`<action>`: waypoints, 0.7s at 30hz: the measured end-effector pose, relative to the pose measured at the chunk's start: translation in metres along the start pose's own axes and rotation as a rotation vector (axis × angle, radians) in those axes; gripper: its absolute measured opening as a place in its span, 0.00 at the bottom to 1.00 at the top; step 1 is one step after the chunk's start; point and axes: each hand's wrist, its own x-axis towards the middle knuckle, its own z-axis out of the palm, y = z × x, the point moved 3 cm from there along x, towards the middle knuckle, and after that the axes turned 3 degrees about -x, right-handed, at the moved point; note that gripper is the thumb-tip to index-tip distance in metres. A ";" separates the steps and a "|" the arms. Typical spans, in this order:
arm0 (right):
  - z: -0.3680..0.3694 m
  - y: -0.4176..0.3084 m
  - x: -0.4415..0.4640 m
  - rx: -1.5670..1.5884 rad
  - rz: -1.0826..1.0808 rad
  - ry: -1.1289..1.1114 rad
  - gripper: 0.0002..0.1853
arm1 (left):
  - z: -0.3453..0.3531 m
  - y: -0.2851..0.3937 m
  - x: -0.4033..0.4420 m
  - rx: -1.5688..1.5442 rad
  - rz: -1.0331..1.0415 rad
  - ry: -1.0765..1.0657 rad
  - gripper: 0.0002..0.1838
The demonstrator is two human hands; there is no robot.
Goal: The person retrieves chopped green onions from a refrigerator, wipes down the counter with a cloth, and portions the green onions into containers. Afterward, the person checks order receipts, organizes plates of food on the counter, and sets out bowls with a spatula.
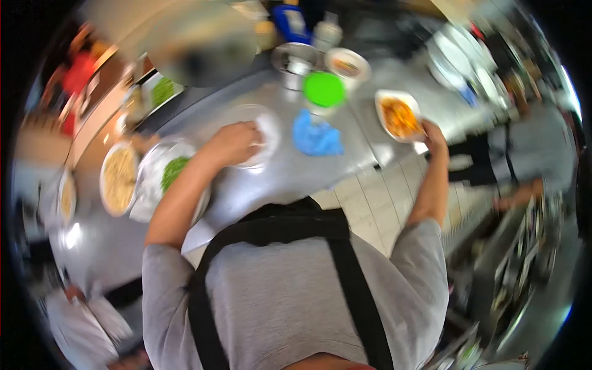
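Note:
My right hand (pixel 433 135) grips the near right edge of a white bowl (pixel 383 102) filled with orange-coloured food (pixel 399 117). The bowl is by the counter's front edge. My left hand (pixel 237 143) reaches over a round, clear-looking container with white contents (pixel 269 132). Its fingers are curled together at the white contents, and anything between them is too blurred to make out. A crumpled blue cloth or glove (pixel 316 135) lies on the counter between my hands. Behind it stands a tub with a bright green lid (pixel 324 90).
Left of my left arm are a lined bowl of chopped greens (pixel 174 172) and an oval dish of pale food (pixel 119 179). A metal pot (pixel 295 60) and a white bowl (pixel 347 65) stand behind. Stacked white plates (pixel 453 55) are far right. A co-worker (pixel 530 145) stands at right.

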 end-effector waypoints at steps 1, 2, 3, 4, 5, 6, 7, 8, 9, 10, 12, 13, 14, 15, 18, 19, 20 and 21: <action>0.005 -0.006 -0.003 -0.074 -0.022 -0.020 0.15 | -0.001 0.000 -0.009 -0.041 0.038 0.111 0.10; 0.018 -0.015 -0.012 -0.027 -0.097 -0.094 0.15 | -0.002 0.001 -0.016 -0.090 0.023 0.161 0.11; 0.029 -0.022 -0.018 -0.023 -0.018 -0.120 0.16 | -0.002 0.005 -0.023 -0.148 0.035 0.218 0.11; 0.035 -0.027 -0.025 0.027 0.011 -0.155 0.17 | -0.001 0.007 -0.029 -0.187 0.021 0.183 0.12; 0.030 -0.018 -0.015 0.019 0.000 -0.165 0.17 | 0.001 0.009 -0.035 -0.271 0.092 0.241 0.12; 0.031 -0.019 -0.017 -0.081 -0.065 -0.108 0.16 | -0.006 0.019 -0.043 -0.339 0.073 0.228 0.11; 0.028 -0.014 -0.009 -0.186 -0.081 -0.132 0.16 | -0.005 0.024 -0.048 -0.410 0.058 0.239 0.11; 0.033 -0.014 -0.015 -0.194 -0.057 -0.073 0.15 | -0.003 0.029 -0.053 -0.481 0.061 0.243 0.11; 0.032 -0.011 -0.018 -0.207 -0.078 -0.082 0.18 | 0.002 0.032 -0.054 -0.532 0.070 0.273 0.11; 0.026 0.000 -0.018 -0.232 -0.089 -0.117 0.18 | 0.010 0.036 -0.051 -0.581 0.091 0.293 0.11; 0.042 -0.018 -0.053 -0.334 -0.062 -0.071 0.17 | 0.018 0.043 -0.052 -0.674 0.108 0.302 0.12; 0.057 -0.032 -0.080 -0.350 -0.086 -0.062 0.17 | 0.021 0.046 -0.049 -0.710 0.130 0.299 0.12; 0.069 -0.047 -0.107 -0.360 -0.109 -0.047 0.17 | 0.028 0.047 -0.046 -0.762 0.148 0.325 0.13; 0.079 -0.063 -0.129 -0.406 -0.081 -0.060 0.18 | 0.032 0.047 -0.041 -0.800 0.173 0.345 0.13; 0.080 -0.072 -0.141 -0.324 -0.184 -0.055 0.18 | 0.022 0.057 -0.041 -1.111 0.119 0.281 0.19; 0.113 -0.100 -0.173 -0.267 -0.208 -0.111 0.18 | 0.016 0.060 -0.046 -1.242 0.080 0.223 0.22; 0.124 -0.108 -0.181 -0.307 -0.242 -0.162 0.17 | 0.013 0.060 -0.049 -1.268 0.088 0.241 0.24; 0.150 -0.126 -0.201 -0.398 -0.286 -0.200 0.17 | 0.014 0.060 -0.051 -1.303 0.096 0.256 0.26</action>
